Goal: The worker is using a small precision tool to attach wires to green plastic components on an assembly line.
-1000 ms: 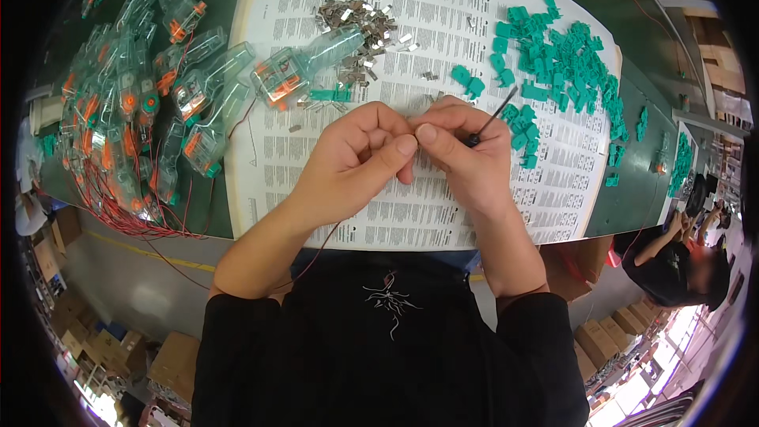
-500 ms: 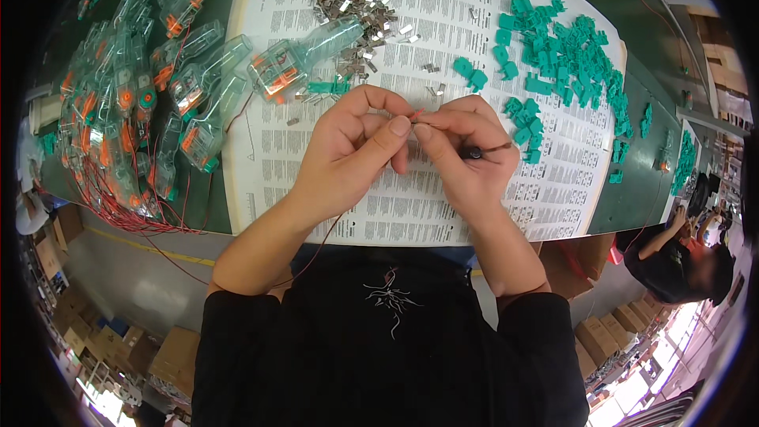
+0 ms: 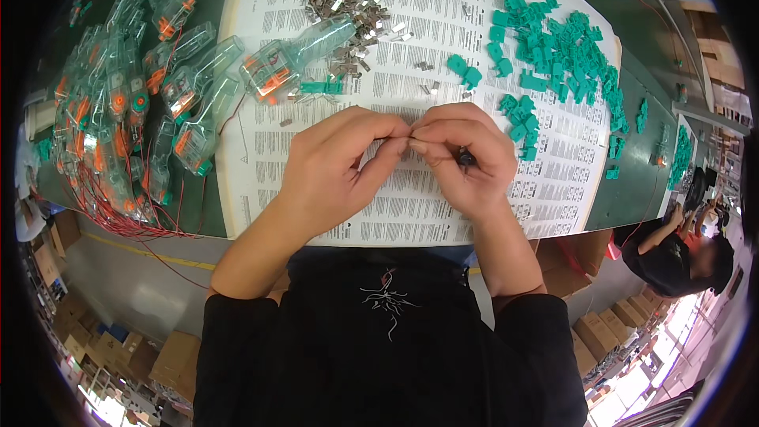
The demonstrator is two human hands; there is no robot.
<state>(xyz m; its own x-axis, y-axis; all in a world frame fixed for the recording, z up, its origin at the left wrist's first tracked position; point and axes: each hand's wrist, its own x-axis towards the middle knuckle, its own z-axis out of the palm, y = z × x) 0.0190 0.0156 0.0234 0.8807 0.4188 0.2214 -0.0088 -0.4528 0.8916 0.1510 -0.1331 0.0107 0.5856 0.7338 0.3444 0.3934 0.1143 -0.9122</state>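
My left hand (image 3: pixel 336 154) and my right hand (image 3: pixel 466 150) meet fingertip to fingertip above the printed sheet, both pinched closed. What sits between the tips is hidden now; a bit of red wire showed there half a second ago. Tucked in my right palm is a slim tool with a black rounded end (image 3: pixel 466 158), mostly covered by the fingers. Beyond my left hand lies a translucent green plastic housing (image 3: pixel 296 55) with orange parts inside. Small green plastic pieces (image 3: pixel 320 87) and a pile of small metal pieces (image 3: pixel 348 12) are close to it.
Many similar housings (image 3: pixel 118 103) are heaped at the left, trailing red wires (image 3: pixel 118 217) over the table edge. Small green plastic parts (image 3: pixel 569 51) spread across the right of the printed sheet (image 3: pixel 419 213). Another person (image 3: pixel 676 257) is at the far right; cardboard boxes (image 3: pixel 178 360) stand below.
My left hand has turned over so its back faces up, and its fingers have closed in. The red bit between the fingertips no longer shows. My right hand still keeps the black-ended tool.
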